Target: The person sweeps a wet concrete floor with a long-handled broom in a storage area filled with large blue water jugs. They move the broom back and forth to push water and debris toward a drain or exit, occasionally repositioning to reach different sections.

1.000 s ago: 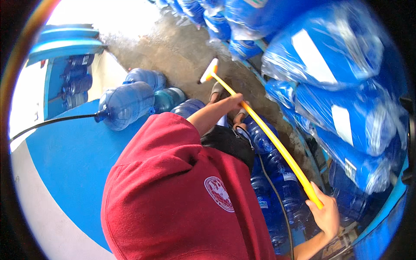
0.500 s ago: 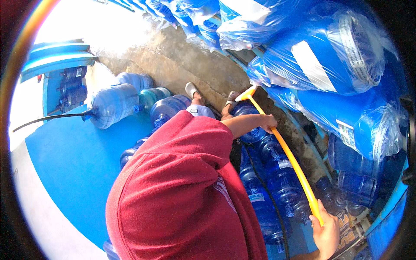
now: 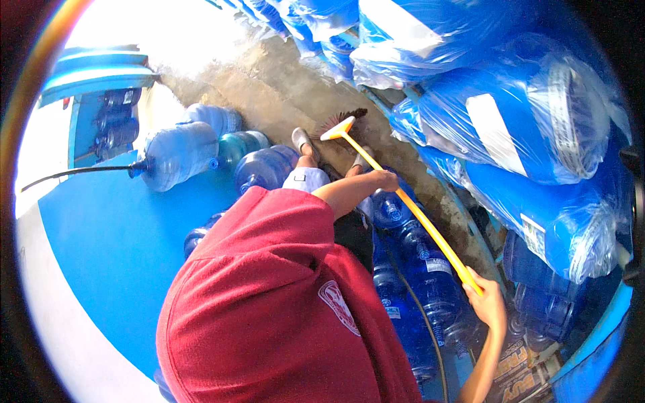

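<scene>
I hold a yellow-handled broom (image 3: 416, 211) in both hands. My left hand (image 3: 385, 180) grips the middle of the handle. My right hand (image 3: 488, 303) grips its upper end, low at the right. The brush head (image 3: 340, 122) with dark bristles rests on the wet concrete floor (image 3: 269, 87), just ahead of my feet in grey shoes (image 3: 302, 141). My red shirt (image 3: 269, 302) fills the lower middle of the view.
Large blue water bottles (image 3: 410, 269) stand in a row under the handle; others lie on their sides at the left (image 3: 178, 154). Plastic-wrapped stacks of blue bottles (image 3: 524, 134) line the right side. A black hose (image 3: 74, 173) runs over a blue surface (image 3: 114, 255).
The brush head swung right toward the wrapped bottles, then came back left in front of my feet. My left hand has slid along the handle; both hands keep their grip.
</scene>
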Motion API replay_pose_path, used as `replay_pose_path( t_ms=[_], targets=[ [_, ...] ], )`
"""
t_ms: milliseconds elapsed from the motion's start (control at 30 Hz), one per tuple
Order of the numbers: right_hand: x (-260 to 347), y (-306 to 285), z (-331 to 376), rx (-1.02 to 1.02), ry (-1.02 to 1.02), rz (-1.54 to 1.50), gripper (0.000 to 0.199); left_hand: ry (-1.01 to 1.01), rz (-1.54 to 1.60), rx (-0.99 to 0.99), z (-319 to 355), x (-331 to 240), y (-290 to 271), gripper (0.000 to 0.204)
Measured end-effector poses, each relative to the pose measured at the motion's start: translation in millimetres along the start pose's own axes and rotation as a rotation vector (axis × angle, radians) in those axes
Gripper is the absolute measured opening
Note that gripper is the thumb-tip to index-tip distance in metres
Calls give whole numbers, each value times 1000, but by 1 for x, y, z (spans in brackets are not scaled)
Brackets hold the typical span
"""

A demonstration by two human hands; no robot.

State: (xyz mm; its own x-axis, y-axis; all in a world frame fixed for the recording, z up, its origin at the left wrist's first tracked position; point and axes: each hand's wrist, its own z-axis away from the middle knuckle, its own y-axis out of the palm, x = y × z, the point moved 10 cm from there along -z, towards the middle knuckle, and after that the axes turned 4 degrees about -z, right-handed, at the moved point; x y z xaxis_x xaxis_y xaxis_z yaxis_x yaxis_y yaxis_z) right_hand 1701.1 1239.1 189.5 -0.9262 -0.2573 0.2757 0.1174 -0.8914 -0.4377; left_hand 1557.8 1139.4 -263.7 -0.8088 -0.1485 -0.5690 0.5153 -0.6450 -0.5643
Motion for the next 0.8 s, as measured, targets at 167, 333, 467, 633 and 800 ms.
replay_pose_path(
  t_ms=[167, 333, 467, 633, 800],
  targets=[
    [38, -4, -26, -80, -269, 153, 36, -128, 27, -20, 56, 16, -47, 55],
    [-6, 4, -36, -40, -265, 256, 41, 134, -34, -134, 72, -22, -76, 61],
    [-63, 41, -40, -95, -356, 209, 45, 118, 125, -8, 80, -33, -64, 76],
    [-89, 80, -48, -68, -397, 100, 42, 107, 168, 43, 93, -19, -63, 75],
    [-29, 111, -94, -72, -447, 131, 39, 206, -2, -140, 104, -7, -56, 74]
  ],
)
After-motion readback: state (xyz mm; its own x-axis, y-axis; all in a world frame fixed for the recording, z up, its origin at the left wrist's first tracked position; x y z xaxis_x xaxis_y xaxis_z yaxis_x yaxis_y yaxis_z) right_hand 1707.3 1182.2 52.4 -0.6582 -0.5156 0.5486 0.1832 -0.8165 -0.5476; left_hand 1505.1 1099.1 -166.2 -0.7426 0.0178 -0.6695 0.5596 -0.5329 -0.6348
